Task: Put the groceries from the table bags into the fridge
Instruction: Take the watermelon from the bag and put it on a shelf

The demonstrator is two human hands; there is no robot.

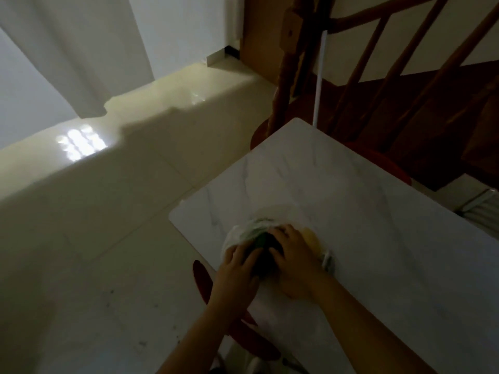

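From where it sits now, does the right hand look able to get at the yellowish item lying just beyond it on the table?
Probably yes. The right hand rests on the dark green item in the plastic bag, and the yellowish item lies right beside its fingers; only thin bag plastic may cover it.

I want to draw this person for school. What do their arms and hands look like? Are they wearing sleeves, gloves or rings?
Both forearms are bare, with no sleeves showing. The left hand and right hand wear no gloves. The picture is too dim to tell about rings.
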